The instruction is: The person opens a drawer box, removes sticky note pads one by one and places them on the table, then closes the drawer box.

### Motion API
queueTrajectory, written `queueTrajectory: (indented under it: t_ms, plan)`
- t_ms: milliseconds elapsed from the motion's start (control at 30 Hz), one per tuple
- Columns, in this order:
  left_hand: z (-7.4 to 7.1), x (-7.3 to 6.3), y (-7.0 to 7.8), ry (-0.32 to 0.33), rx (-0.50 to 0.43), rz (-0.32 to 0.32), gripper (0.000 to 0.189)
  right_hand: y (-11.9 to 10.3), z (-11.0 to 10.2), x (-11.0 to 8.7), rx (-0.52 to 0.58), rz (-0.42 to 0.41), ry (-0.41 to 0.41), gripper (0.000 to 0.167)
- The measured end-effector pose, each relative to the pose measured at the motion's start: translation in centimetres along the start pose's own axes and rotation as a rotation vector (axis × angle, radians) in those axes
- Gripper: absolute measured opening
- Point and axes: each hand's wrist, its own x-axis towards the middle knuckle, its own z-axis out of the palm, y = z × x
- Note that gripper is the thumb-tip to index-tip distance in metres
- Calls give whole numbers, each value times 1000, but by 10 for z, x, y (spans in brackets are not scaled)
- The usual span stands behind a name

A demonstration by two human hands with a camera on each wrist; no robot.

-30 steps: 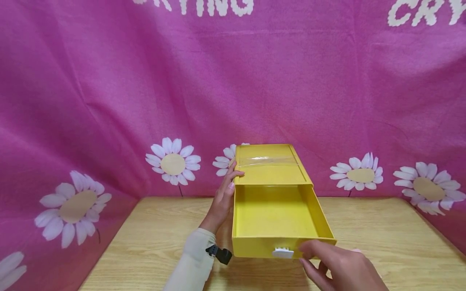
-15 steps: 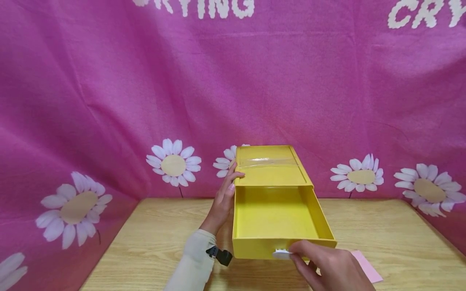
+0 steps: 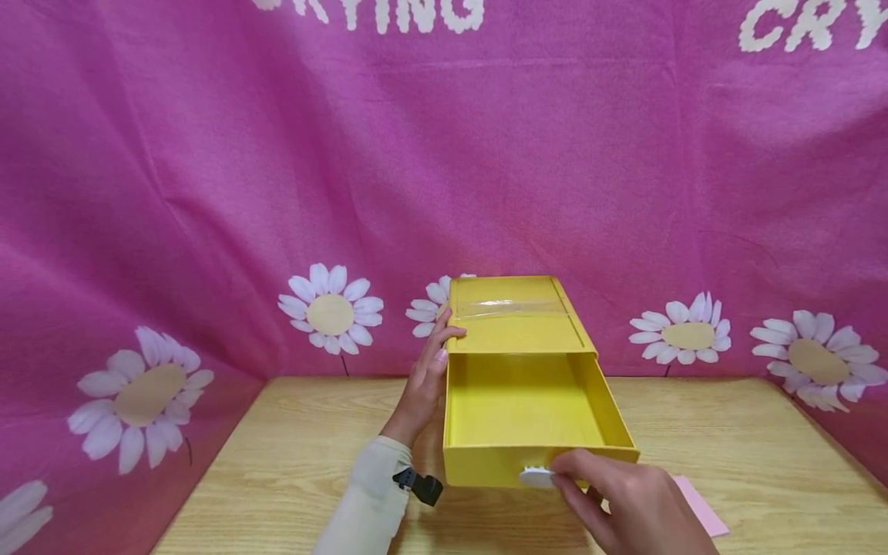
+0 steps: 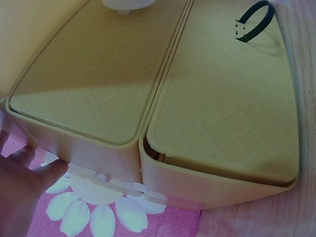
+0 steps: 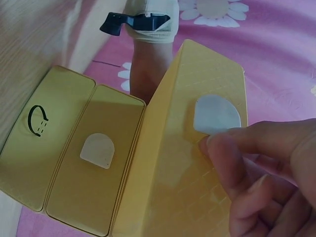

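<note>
A yellow drawer cabinet (image 3: 516,331) stands on the table, its top drawer (image 3: 482,466) pulled well out and bare inside. At the drawer's front my right hand (image 3: 634,497) pinches the white handle (image 5: 217,113) between thumb and index finger, the other fingers curled below. My left hand (image 3: 419,385) rests along the cabinet's left side, a fingertip over the top edge; in the left wrist view its fingers are spread against that side. Beneath are two drawers pushed in: the middle one with a white handle (image 5: 97,150), the bottom one with a black loop handle (image 4: 256,22).
Clear tape (image 3: 509,308) crosses the cabinet's top. A flat pink piece (image 3: 702,509) lies on the wooden table (image 3: 298,447) beside my right hand. Behind the table hangs a purple cloth (image 3: 541,154) with white flowers. A black strap (image 3: 418,486) sits on my left wrist.
My right hand has moved left onto the white handle, and the pink piece has come into view. The drawer has slid slightly inward. My left hand has stayed put.
</note>
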Motion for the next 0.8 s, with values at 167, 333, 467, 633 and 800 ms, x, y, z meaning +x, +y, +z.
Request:
queueTrajectory:
  t_ms: [167, 333, 467, 633, 800]
  plan:
    - [0, 1, -1, -1, -10, 14, 40, 2, 0, 5, 3, -7, -7, 35]
    - [0, 0, -1, 2, -6, 3, 40, 7, 2, 7, 24, -48, 16, 18]
    - [0, 0, -1, 9, -4, -7, 39, 11, 4, 10, 35, -56, 26, 22]
    - [0, 0, -3, 12, -8, -4, 39, 16, 8, 13, 50, -68, 54, 26]
    - [0, 0, -3, 8, -6, -5, 40, 18, 9, 17, 50, -50, 48, 33]
